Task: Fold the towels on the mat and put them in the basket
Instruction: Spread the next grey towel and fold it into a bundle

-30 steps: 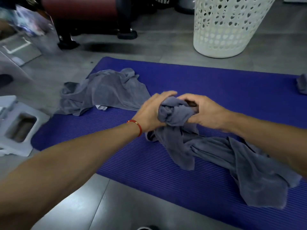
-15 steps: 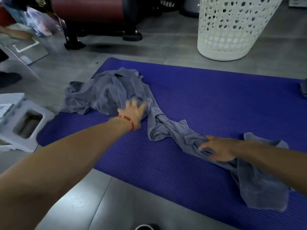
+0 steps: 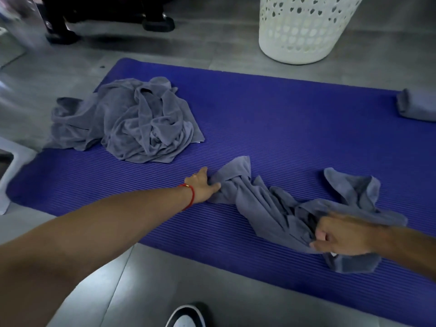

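Left hand (image 3: 203, 187) and right hand (image 3: 339, 234) fingers each clutch the grey towel (image 3: 266, 204).

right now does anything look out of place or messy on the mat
Yes: the crumpled towel pile spills off the mat's far-left edge onto the floor. The towel being worked is twisted, not flat.

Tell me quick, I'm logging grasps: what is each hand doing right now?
Left hand: grips one end of the grey towel.
Right hand: fingers curled, gripping the same towel's other end.
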The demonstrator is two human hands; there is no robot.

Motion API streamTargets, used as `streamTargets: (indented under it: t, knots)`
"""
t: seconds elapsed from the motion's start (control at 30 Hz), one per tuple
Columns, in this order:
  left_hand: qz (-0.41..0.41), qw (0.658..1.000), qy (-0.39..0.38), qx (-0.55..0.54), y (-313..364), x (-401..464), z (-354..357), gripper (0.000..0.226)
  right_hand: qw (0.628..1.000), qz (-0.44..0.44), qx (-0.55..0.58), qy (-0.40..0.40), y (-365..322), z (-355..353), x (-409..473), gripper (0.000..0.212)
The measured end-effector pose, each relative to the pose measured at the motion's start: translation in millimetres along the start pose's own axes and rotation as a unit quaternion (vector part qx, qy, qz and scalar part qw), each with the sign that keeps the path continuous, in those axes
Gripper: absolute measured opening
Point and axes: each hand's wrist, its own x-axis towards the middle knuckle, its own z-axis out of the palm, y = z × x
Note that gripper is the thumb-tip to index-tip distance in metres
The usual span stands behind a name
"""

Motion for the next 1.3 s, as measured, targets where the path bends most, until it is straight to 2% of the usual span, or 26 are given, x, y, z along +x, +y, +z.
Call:
streamTargets:
  t: [0.07,0.1,0.17,0.2,0.27,0.33,0.43,0.47,0.53,0.57,0.67,0.77,0.83,0.93,1.0,1.07,1.13,1.2,1.3]
  knots:
    - [-0.004,0.998,0.019,-0.057,8.7,3.7,8.6,0.087,1.000,0.010,0.023,0.002,2.1,-0.5,-1.8,0.050]
    - [0.001,0.998,0.014,-0.068,13.2,4.7,10.2,0.072,0.999,0.009,0.038,0.032,1.9,-2.7,1.1,0.057]
    - [0.016,0.996,-0.015,-0.083,24.1,1.9,11.4,0.022,0.988,0.001,0.078,0.132,3.5,-11.4,11.1,0.059]
    - [0.024,0.996,-0.022,-0.086,29.7,-2.6,11.6,0.017,0.979,-0.008,0.107,0.173,2.1,-17.3,16.6,0.051]
    - [0.076,0.995,-0.010,-0.064,38.1,-14.1,13.0,0.022,0.956,-0.016,0.199,0.216,-4.5,-31.6,31.7,0.029]
    - [0.190,0.981,0.025,-0.018,48.1,-33.8,11.4,0.013,0.921,0.010,0.324,0.216,-10.2,-45.4,55.3,0.022]
    - [0.358,0.932,0.054,0.013,54.4,-61.5,6.9,0.019,0.858,0.040,0.476,0.186,-23.1,-62.1,87.6,0.057]
    - [0.394,0.917,0.056,0.025,53.7,-67.4,7.0,0.024,0.826,0.036,0.535,0.176,-28.8,-66.7,95.1,0.062]
    - [0.437,0.896,0.055,0.050,49.0,-74.3,8.8,0.035,0.759,0.024,0.637,0.132,-41.1,-75.4,97.6,0.058]
    - [0.444,0.892,0.055,0.058,46.9,-78.4,9.4,0.038,0.747,0.014,0.656,0.111,-45.0,-77.9,96.2,0.056]
    - [0.419,0.907,0.024,0.036,39.1,-88.0,13.1,0.038,0.766,-0.007,0.634,0.102,-51.5,-79.9,78.6,0.050]
    - [0.339,0.938,-0.041,-0.065,36.1,-92.4,21.9,0.026,0.791,-0.003,0.596,0.138,-42.6,-81.1,50.8,0.042]
    - [0.312,0.945,-0.038,-0.088,36.0,-86.7,29.9,0.029,0.800,-0.016,0.587,0.122,-27.5,-78.8,26.7,0.043]
    - [0.374,0.926,0.041,0.040,40.5,-66.6,43.4,0.039,0.807,-0.018,0.583,0.093,-4.8,-65.3,-13.7,0.045]
    - [0.400,0.912,0.053,0.077,55.0,-52.0,51.5,0.046,0.809,0.001,0.581,0.094,5.0,-49.6,-40.7,0.044]
    - [0.400,0.912,0.025,0.085,79.9,-39.8,57.5,0.041,0.809,0.018,0.579,0.105,15.2,-30.4,-64.4,0.048]
    - [0.400,0.905,-0.046,0.138,101.8,-25.4,62.9,0.041,0.816,0.036,0.563,0.129,26.3,-12.9,-86.0,0.053]
    - [0.384,0.896,-0.109,0.196,115.4,-11.5,67.3,0.051,0.827,0.059,0.537,0.158,37.2,-1.1,-106.2,0.053]
    - [0.328,0.900,-0.153,0.242,120.6,-7.0,77.8,0.064,0.813,0.091,0.535,0.211,53.5,8.7,-132.2,0.043]
